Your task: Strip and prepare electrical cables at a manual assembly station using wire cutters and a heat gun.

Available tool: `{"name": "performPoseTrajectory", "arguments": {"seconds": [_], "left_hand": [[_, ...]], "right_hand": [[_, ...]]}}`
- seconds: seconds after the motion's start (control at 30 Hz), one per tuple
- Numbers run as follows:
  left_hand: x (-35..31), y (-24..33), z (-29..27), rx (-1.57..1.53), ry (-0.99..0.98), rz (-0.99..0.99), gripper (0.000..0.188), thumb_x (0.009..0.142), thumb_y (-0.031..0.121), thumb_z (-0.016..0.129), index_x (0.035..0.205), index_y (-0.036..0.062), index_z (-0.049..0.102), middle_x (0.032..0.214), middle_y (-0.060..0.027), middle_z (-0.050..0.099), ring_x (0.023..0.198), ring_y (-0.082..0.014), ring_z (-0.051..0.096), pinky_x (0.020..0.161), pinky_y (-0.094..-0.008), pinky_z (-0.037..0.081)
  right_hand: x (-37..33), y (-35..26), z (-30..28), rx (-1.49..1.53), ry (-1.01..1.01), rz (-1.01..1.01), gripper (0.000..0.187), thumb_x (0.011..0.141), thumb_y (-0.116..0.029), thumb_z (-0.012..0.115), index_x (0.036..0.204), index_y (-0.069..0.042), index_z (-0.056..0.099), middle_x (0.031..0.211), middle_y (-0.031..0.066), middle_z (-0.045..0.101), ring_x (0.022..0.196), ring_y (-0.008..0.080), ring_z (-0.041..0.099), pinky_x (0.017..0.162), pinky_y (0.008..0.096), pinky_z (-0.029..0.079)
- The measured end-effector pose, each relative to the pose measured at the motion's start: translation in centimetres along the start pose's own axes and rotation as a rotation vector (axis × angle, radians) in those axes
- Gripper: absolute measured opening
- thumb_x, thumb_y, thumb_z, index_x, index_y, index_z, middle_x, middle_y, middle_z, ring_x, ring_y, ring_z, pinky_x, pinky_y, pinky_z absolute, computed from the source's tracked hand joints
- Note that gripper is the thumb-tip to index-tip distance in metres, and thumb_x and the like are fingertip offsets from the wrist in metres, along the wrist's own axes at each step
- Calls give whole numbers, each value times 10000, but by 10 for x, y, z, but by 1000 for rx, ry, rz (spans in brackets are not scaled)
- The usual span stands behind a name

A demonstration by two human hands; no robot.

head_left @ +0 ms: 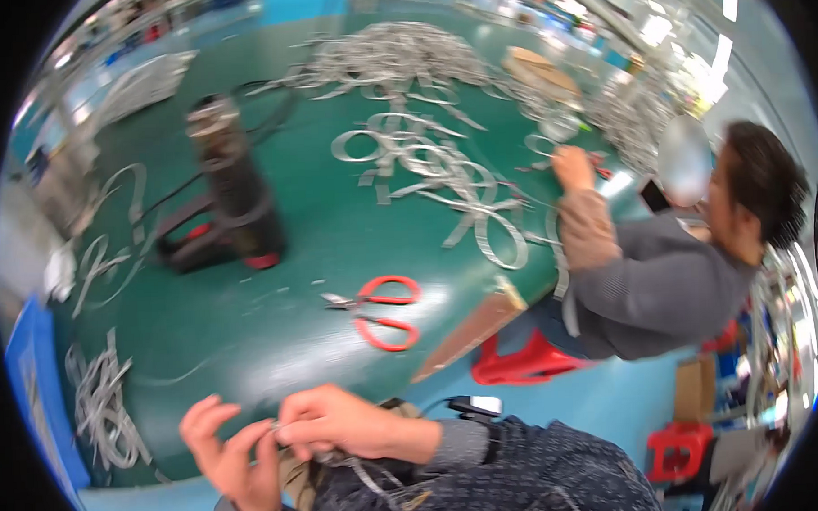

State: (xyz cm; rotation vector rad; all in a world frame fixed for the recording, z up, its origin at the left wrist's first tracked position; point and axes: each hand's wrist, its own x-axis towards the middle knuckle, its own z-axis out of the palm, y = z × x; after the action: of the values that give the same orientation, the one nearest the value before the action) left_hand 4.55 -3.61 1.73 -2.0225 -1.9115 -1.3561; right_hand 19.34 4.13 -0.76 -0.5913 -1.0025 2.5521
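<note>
Close to the table's front edge, my right hand (343,424) is closed in a pinch on a grey flat cable (372,482), which hangs down over my lap. Thumb and forefinger of my left hand (231,451) meet the right fingertips at a small pale end of the cable, mostly hidden by the fingers. The other left fingers are raised and apart. Red-handled scissors (384,312) lie with blades spread on the green table (310,259), beyond my hands. A loose bundle of similar cables (111,410) lies to the left.
A black heat gun (235,189) stands at the left back, its cord trailing behind. Cable loops (442,164) and a large heap (393,53) cover the far middle. On the right, a co-worker (662,274) reaches over the table. A red stool (530,359) is beside the table.
</note>
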Motion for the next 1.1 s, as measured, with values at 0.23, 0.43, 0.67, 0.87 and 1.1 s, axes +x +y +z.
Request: {"name": "performPoseTrajectory", "arguments": {"seconds": [0.23,0.43,0.67,0.87,1.1], "left_hand": [[4,0,-10,31,-8,133,176,610,65,739,774,76,676,962,-58,598,999,-299,519,853,-462,438],[5,2,-14,-2,-21,144,165,620,50,733,769,73,667,961,-56,598,997,-297,523,850,-446,445],[11,4,-13,101,-30,150,165,618,32,720,748,73,629,965,-78,567,1026,-332,505,863,-454,429],[13,16,-18,152,-67,215,144,651,-27,653,754,36,576,1035,-106,532,1100,-347,472,904,-465,388],[23,31,-18,113,4,244,135,689,-1,719,801,27,650,953,-123,586,972,-317,541,839,-422,435]], "right_hand": [[-5,2,1,-12,-8,20,110,897,-127,585,869,-21,586,685,60,613,522,38,434,465,175,295],[-11,-8,9,-29,12,32,114,902,-116,573,880,-7,599,701,69,622,530,40,449,480,172,316],[-7,-22,6,-203,-32,-33,162,915,-145,554,905,-4,633,703,51,628,511,33,467,446,179,330],[-7,-14,6,-208,-102,-173,169,904,-162,539,866,-5,590,664,37,609,499,30,481,432,177,342],[-6,-8,10,-287,-84,-257,170,894,-161,528,840,-5,566,643,35,594,500,40,492,432,196,347]]}}
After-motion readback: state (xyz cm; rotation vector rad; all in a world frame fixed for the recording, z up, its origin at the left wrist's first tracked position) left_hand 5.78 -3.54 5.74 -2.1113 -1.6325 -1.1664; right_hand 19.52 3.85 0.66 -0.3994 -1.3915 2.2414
